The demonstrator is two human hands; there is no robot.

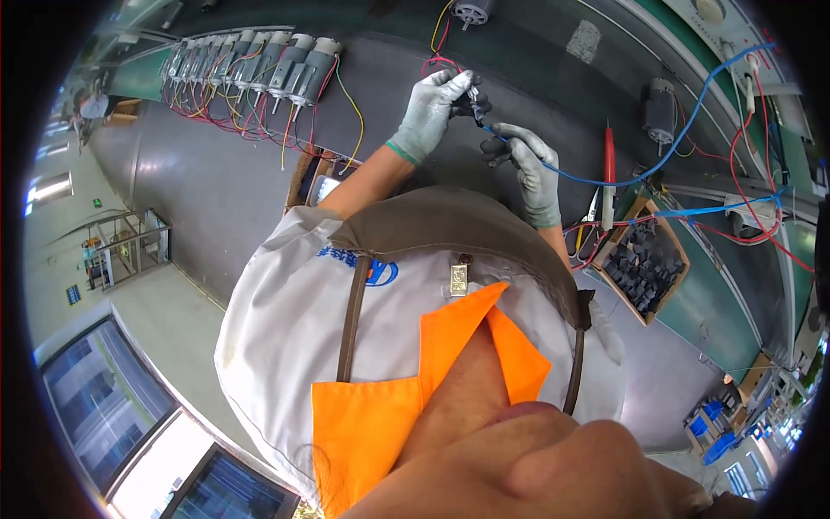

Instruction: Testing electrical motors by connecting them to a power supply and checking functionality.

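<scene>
Head view: both gloved hands meet over the table (536, 73), just beyond my apron, probably because fine work is easiest to see and steady there. My left hand (426, 114) is narrowed to a fingertip pinch at the end of a red wire (443, 60), the thing in work, which trails from a grey motor (472, 10) at the far edge; the slack loop seems to let the end come near without dragging the motor. My right hand (532, 170) curls beside the blue lead (640, 179), whose tip reaches toward the left fingertips; I cannot tell whether it grips the lead or merely guides it. To my left, a row of motors (251, 66) stands side by side, wires hanging toward me, likely for easy reach. On my right, a red-handled tool (609, 156) and a box (624, 297) of small dark pieces (644, 259) lie near, presumably handy for that hand.
</scene>
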